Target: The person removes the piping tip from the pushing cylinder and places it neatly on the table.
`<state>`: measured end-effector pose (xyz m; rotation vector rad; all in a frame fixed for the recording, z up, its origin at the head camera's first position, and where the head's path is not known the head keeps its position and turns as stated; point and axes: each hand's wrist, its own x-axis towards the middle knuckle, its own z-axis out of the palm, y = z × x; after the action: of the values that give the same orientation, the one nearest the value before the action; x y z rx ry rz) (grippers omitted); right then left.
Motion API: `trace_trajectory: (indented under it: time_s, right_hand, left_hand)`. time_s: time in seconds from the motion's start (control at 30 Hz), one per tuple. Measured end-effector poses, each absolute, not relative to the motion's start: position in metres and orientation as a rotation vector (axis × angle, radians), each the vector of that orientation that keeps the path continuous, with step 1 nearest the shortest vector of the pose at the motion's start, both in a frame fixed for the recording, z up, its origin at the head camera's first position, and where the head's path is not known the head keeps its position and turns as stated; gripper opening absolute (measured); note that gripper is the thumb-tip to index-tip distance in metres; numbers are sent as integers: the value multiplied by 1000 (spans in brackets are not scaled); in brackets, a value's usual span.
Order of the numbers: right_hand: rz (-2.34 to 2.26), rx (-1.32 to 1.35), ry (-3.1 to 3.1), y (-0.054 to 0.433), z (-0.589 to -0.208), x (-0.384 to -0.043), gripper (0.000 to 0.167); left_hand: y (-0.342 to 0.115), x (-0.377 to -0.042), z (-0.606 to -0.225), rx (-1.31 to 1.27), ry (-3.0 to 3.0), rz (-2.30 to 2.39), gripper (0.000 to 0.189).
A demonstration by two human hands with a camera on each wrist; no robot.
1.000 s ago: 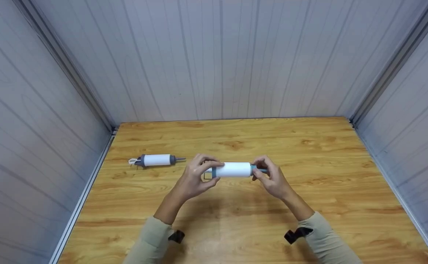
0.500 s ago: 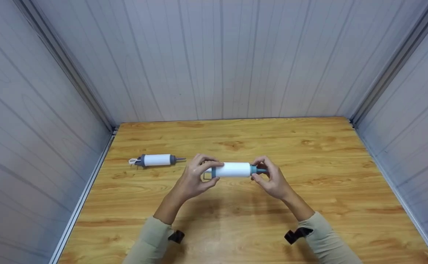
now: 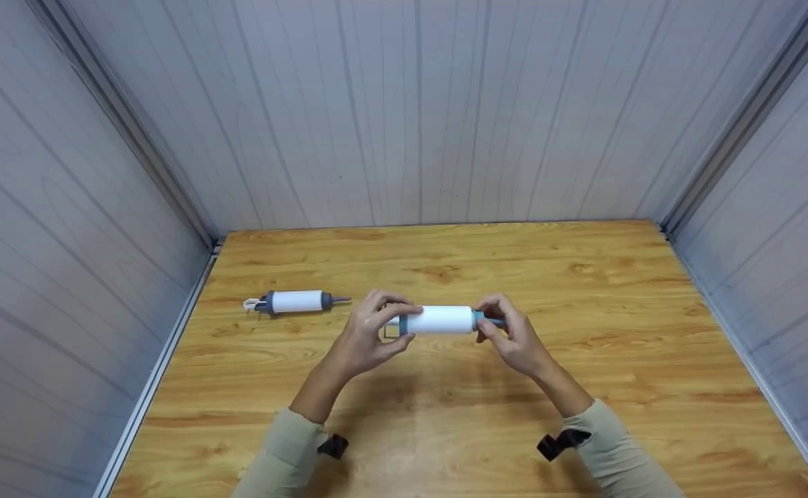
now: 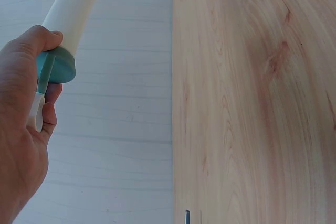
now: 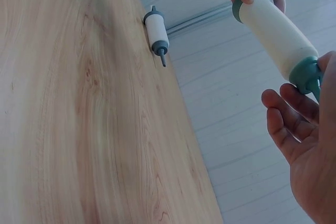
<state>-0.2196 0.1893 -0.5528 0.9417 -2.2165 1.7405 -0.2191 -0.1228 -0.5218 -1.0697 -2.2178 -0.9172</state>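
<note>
Pale, grooved panels (image 3: 418,111) enclosed a wood-grain tabletop (image 3: 438,256) on three visible sides. The left hand (image 3: 364,337) was clamped round one end of a white tube (image 3: 443,319), its thumb against the barrel beside a teal collar (image 4: 64,67). The right hand (image 3: 515,344) had thumb and finger together on the teal cap (image 5: 303,73) at the opposite end. Held sideways, the tube spanned the two hands and appeared lifted off the wood. Farther left, a second tube (image 3: 297,301) with dark grey ends lay on the tabletop, touching neither hand.

Work on that cap probably called for a firm but unsqueezed hold on the barrel, with any turn or pull at the cap in line with the tube; sideways force could have strained the slim nozzle (image 5: 315,86).

Fingers covered much of the nozzle in the head view, the right wrist view cropped the right hand, and whether the cap was fully seated could not be told.
</note>
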Motion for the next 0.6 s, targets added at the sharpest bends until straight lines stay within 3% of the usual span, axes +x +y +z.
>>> trace_trajectory:
  time_s: [0.6]
  right_hand:
    - [1731, 1016, -2147, 189, -555, -219, 28]
  left_hand:
    - [-123, -218, -523, -1063, -2217, -924, 43]
